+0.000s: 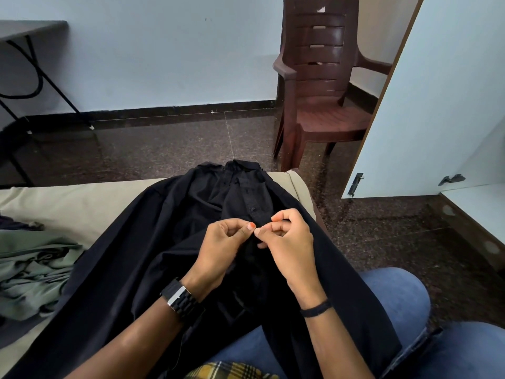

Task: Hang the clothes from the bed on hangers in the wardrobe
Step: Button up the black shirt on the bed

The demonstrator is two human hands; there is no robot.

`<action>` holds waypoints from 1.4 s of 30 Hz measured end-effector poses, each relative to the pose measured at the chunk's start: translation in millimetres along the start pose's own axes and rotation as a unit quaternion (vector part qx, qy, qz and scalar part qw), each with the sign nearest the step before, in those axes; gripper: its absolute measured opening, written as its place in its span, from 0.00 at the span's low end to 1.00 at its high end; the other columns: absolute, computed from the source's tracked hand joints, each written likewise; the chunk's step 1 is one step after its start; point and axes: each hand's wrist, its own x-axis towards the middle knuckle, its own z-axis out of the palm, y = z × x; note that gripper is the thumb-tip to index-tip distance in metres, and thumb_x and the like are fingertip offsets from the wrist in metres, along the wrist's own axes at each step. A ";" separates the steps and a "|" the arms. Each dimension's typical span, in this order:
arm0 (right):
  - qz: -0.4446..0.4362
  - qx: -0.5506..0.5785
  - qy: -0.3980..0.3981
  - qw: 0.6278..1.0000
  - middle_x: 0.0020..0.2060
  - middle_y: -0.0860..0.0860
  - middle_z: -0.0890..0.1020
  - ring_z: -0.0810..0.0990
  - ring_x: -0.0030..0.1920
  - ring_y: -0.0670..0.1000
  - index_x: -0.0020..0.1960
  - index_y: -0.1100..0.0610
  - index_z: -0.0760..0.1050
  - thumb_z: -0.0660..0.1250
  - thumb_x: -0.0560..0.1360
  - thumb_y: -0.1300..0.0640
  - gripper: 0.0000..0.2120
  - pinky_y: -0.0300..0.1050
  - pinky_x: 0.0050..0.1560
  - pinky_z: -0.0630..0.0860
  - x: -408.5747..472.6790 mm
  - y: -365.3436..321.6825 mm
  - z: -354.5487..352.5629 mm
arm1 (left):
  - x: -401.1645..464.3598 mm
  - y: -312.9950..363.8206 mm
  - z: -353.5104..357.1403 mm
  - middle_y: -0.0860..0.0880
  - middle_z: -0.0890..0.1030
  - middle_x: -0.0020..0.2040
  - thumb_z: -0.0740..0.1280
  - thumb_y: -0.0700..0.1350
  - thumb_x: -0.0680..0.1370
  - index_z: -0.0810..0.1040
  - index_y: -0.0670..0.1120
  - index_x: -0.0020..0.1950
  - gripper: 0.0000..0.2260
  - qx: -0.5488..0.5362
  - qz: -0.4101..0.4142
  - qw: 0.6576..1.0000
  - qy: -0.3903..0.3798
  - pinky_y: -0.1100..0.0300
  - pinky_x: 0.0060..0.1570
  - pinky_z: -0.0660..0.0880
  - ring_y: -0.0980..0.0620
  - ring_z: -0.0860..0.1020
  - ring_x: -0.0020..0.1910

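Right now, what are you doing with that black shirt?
A person sitting on the bed has the black shirt spread over their lap. The left hand and right hand both pinch its front placket near a button. A green garment lies crumpled beside it. The wardrobe door stands open; no hanger shows.

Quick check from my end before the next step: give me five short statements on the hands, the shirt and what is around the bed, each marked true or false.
1. Both hands, left hand and right hand, pinch the front of the black shirt. True.
2. The black shirt hangs on a hanger. False: it lies across the bed and the person's lap.
3. A green garment lies on the bed. True.
4. The brown chair is tipped over. False: it stands upright.
5. The wristwatch is on the right wrist. False: the left.
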 end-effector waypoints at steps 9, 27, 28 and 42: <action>0.165 0.262 -0.145 0.940 0.33 0.54 0.80 0.79 0.32 0.47 0.46 0.60 0.73 0.66 0.72 0.73 0.10 0.38 0.32 0.76 10.3 5.7 -7.9 | 10.6 2.1 -19.2 0.47 0.80 0.35 0.69 0.47 0.73 0.79 0.45 0.39 0.06 -0.049 -0.108 0.983 -0.142 0.65 0.33 0.74 0.54 0.77 0.32; 0.023 -0.332 -0.146 0.932 0.55 0.53 0.72 0.73 0.53 0.49 0.61 0.52 0.74 0.72 0.73 0.55 0.17 0.38 0.52 0.67 64.3 53.8 16.4 | 71.9 -31.5 -27.0 0.42 0.74 0.56 0.70 0.49 0.76 0.69 0.43 0.62 0.19 0.412 -0.136 0.900 -0.050 0.55 0.48 0.76 0.45 0.78 0.50; 0.015 -0.356 -0.156 0.921 0.57 0.54 0.71 0.74 0.56 0.52 0.64 0.52 0.71 0.72 0.73 0.55 0.21 0.39 0.54 0.68 64.6 57.4 19.3 | 72.1 -37.9 -27.0 0.41 0.72 0.60 0.71 0.49 0.75 0.68 0.43 0.65 0.23 0.454 -0.112 0.882 -0.054 0.56 0.52 0.73 0.43 0.76 0.56; 0.102 -0.401 -0.444 0.795 0.44 0.54 0.82 0.78 0.27 0.46 0.62 0.57 0.74 0.67 0.73 0.66 0.18 0.40 0.35 0.76 29.3 22.7 11.9 | 12.1 6.1 -40.4 0.47 0.80 0.52 0.66 0.38 0.73 0.67 0.47 0.69 0.24 0.516 -0.169 0.778 -0.316 0.61 0.39 0.75 0.52 0.77 0.42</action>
